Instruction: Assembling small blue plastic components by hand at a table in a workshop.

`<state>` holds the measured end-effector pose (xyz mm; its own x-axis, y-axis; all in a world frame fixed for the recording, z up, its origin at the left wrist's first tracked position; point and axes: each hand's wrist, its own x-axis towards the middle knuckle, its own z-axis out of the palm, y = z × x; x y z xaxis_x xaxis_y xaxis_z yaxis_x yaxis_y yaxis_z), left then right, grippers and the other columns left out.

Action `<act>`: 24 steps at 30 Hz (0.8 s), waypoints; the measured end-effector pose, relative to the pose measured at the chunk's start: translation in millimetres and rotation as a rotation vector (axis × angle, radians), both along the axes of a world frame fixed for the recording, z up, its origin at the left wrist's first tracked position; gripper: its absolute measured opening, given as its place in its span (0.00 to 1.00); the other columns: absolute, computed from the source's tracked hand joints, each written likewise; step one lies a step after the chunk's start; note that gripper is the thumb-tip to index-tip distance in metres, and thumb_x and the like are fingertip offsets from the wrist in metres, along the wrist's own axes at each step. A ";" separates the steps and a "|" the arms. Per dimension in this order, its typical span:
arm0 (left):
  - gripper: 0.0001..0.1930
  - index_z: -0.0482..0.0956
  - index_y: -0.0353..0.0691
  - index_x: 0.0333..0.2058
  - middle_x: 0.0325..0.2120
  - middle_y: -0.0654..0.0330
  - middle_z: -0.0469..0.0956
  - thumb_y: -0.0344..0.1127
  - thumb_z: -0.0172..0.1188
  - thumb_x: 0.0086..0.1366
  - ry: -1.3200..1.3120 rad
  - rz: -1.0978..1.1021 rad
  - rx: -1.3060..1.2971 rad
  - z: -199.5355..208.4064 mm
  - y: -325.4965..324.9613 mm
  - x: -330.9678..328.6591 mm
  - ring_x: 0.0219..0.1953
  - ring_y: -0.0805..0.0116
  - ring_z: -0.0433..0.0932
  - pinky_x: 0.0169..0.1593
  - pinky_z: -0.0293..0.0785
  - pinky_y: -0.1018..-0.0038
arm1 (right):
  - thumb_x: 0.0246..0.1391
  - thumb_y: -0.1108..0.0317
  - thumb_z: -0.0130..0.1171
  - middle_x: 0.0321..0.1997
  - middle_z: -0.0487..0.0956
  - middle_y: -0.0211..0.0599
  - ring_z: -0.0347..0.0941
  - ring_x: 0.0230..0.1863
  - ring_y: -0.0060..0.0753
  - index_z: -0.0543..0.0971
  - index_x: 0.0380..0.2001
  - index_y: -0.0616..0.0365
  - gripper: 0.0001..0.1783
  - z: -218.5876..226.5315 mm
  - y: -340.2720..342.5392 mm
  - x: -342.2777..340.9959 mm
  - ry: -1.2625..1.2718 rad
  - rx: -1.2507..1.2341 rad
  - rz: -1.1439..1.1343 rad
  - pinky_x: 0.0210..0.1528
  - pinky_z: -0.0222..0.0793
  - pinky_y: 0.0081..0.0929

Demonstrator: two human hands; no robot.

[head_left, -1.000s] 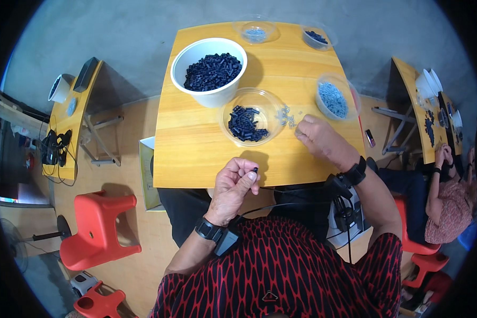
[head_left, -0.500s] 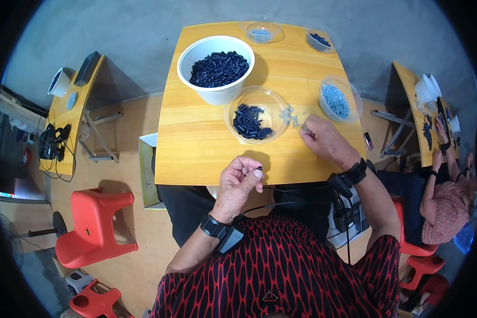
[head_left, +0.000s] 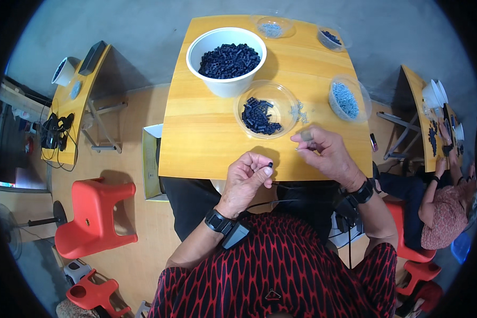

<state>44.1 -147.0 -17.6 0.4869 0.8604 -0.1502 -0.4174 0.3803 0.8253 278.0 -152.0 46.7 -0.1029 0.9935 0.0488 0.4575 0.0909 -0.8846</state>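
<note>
My left hand (head_left: 245,177) pinches a small black plastic tube (head_left: 270,165) between thumb and fingers, just off the table's near edge. Facing it, my right hand (head_left: 326,153) has its thumb and index finger bent toward each other, with a tan wrap on one finger. A tiny pale piece shows at the thumb tip, too small to make out. Beyond my hands, a shallow clear bowl (head_left: 285,129) holds black tubes (head_left: 258,115). Small silvery screws (head_left: 302,112) lie loose against its right side.
A white tub (head_left: 225,87) full of black tubes stands at the far left. Clear tubs of silvery screws (head_left: 345,100) and dark pieces (head_left: 331,38) line the right side. A red chair (head_left: 93,217) stands left; another person (head_left: 445,212) works at a table on the right.
My right hand has drawn back from the loose screws toward my left hand, and its index finger has extended. My left hand still grips the black tube. The whole view has shifted slightly.
</note>
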 end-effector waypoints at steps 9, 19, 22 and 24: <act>0.07 0.78 0.34 0.43 0.32 0.61 0.80 0.27 0.62 0.68 0.008 -0.021 0.034 0.9 1.2 -1.4 0.28 0.78 0.77 0.35 0.76 0.81 | 0.56 0.75 0.64 0.34 0.78 0.33 0.76 0.34 0.26 0.79 0.33 0.62 0.03 19.9 8.1 -23.6 -0.087 0.084 0.308 0.38 0.71 0.24; 0.06 0.80 0.33 0.42 0.34 0.59 0.82 0.26 0.63 0.67 0.020 -0.029 0.007 -3.1 0.4 -2.5 0.27 0.78 0.77 0.34 0.75 0.81 | 0.55 0.73 0.61 0.29 0.76 0.45 0.75 0.32 0.46 0.78 0.33 0.64 0.06 23.4 15.2 -32.2 -0.137 0.047 0.410 0.35 0.68 0.36; 0.06 0.81 0.33 0.42 0.33 0.59 0.82 0.25 0.63 0.67 0.001 -0.007 0.001 -3.8 -0.3 -1.8 0.27 0.78 0.77 0.33 0.75 0.81 | 0.54 0.73 0.60 0.29 0.77 0.48 0.75 0.32 0.50 0.76 0.31 0.64 0.05 28.0 18.1 -33.0 -0.168 0.027 0.417 0.35 0.69 0.38; 0.05 0.81 0.33 0.40 0.32 0.59 0.82 0.25 0.63 0.66 -0.006 -0.017 -0.003 -4.3 0.1 -1.6 0.27 0.77 0.77 0.33 0.75 0.81 | 0.54 0.73 0.60 0.29 0.77 0.49 0.76 0.32 0.52 0.75 0.31 0.64 0.05 30.1 21.1 -33.4 -0.200 0.026 0.430 0.35 0.69 0.39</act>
